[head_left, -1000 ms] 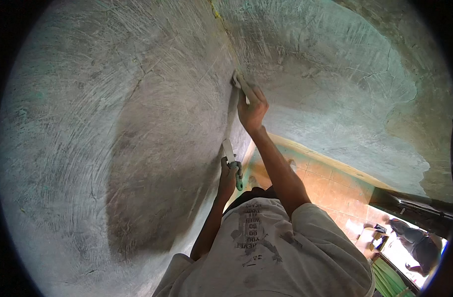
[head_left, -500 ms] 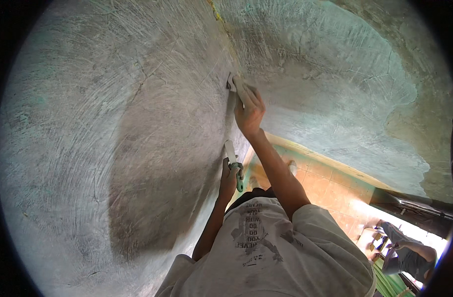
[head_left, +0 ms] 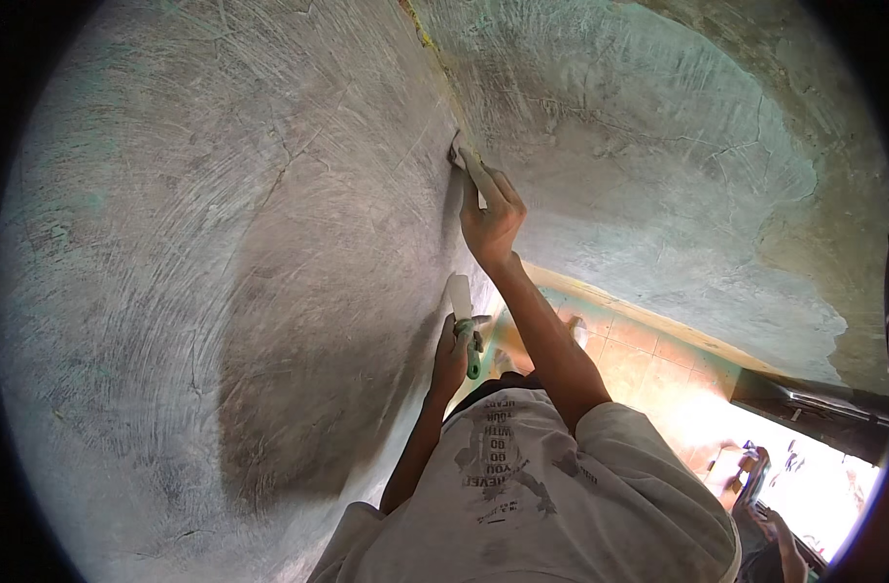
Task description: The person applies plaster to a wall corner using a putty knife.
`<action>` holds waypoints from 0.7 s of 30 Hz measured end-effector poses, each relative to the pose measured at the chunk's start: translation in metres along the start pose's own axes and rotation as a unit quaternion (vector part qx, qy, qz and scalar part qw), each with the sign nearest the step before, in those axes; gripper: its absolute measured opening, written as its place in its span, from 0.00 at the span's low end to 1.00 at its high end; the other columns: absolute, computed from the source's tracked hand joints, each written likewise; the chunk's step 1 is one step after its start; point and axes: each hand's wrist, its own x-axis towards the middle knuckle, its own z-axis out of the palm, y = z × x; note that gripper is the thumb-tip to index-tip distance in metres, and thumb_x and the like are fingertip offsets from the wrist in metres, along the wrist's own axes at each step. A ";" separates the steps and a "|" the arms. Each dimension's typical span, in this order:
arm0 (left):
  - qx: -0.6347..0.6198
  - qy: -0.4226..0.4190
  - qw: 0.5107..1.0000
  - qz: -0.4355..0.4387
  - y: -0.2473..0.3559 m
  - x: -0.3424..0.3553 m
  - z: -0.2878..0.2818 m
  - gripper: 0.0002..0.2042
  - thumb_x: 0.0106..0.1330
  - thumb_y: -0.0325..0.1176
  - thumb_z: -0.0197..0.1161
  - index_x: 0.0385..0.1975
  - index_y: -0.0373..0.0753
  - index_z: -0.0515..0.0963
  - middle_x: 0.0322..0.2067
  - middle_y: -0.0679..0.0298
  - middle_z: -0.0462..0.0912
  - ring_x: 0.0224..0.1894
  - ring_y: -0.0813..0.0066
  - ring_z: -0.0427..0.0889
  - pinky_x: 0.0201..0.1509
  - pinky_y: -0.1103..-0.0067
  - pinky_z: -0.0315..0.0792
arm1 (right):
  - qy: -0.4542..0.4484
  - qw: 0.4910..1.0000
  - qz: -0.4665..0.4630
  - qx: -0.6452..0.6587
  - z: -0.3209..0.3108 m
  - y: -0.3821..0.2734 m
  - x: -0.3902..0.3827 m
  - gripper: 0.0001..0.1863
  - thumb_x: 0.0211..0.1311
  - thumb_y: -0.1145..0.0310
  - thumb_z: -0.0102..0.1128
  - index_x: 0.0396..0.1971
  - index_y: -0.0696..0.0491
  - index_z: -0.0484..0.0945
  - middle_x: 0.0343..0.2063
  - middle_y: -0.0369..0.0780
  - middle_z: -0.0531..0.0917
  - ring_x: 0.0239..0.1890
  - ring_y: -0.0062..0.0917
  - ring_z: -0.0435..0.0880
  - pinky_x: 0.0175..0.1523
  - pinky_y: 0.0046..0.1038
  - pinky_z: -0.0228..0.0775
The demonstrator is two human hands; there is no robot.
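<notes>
My right hand point(head_left: 493, 219) is closed on a putty-smeared scraper point(head_left: 460, 148), whose blade touches the grey, scratched plaster at the inside corner, just below a yellowish crack line point(head_left: 425, 34). Lower down, beside the left wall point(head_left: 260, 243), my left hand point(head_left: 448, 355) is closed round a green-handled putty knife point(head_left: 471, 360) with its pale blade pointing up. My fingers partly hide the handles of both tools.
The right wall point(head_left: 658, 194) has pale green patches and cracks. Below are a tiled floor point(head_left: 639, 340) with my feet, a dark frame point(head_left: 814, 413) and a bright opening. Another person point(head_left: 784, 544) is partly visible at the lower right, blurred.
My right hand and scraper have shifted slightly along the corner. The knife in my left hand has tilted a little. The other person at the lower right has moved down and left.
</notes>
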 end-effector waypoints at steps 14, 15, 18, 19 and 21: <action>0.055 0.000 0.998 0.005 0.006 -0.005 -0.002 0.09 0.81 0.33 0.51 0.53 0.37 0.69 0.28 0.65 0.75 0.28 0.81 0.75 0.32 0.81 0.69 | 0.000 0.999 0.044 -0.011 -0.005 0.033 -0.021 0.14 0.65 0.84 0.60 0.48 0.55 0.85 0.42 0.46 0.88 0.43 0.42 0.89 0.45 0.33 0.80; 0.057 -0.003 0.998 0.006 0.006 -0.001 -0.003 0.09 0.81 0.33 0.51 0.53 0.37 0.69 0.28 0.65 0.75 0.28 0.81 0.75 0.32 0.81 0.69 | 0.001 0.998 0.060 -0.024 -0.005 0.048 -0.037 0.14 0.66 0.84 0.59 0.48 0.55 0.85 0.42 0.46 0.88 0.43 0.42 0.89 0.45 0.33 0.80; 0.057 -0.013 0.998 0.000 -0.002 -0.005 -0.006 0.07 0.81 0.33 0.51 0.50 0.38 0.69 0.28 0.66 0.75 0.26 0.83 0.73 0.30 0.82 0.68 | 0.000 0.995 0.090 -0.039 -0.007 0.074 -0.068 0.14 0.66 0.84 0.59 0.47 0.56 0.85 0.41 0.47 0.88 0.42 0.42 0.89 0.45 0.33 0.80; 0.069 -0.012 0.998 0.002 0.000 -0.006 -0.005 0.06 0.81 0.33 0.51 0.49 0.38 0.70 0.28 0.66 0.75 0.26 0.84 0.73 0.30 0.83 0.68 | 0.000 0.994 0.100 -0.040 -0.005 0.079 -0.070 0.14 0.66 0.84 0.59 0.47 0.56 0.85 0.41 0.47 0.88 0.42 0.41 0.90 0.45 0.33 0.80; 0.077 -0.007 0.997 0.006 -0.001 -0.010 -0.009 0.06 0.81 0.33 0.51 0.48 0.38 0.70 0.27 0.67 0.75 0.26 0.84 0.72 0.30 0.83 0.67 | 0.000 0.993 0.118 -0.028 0.001 0.051 -0.048 0.13 0.66 0.84 0.59 0.46 0.56 0.85 0.40 0.47 0.88 0.41 0.40 0.90 0.44 0.33 0.79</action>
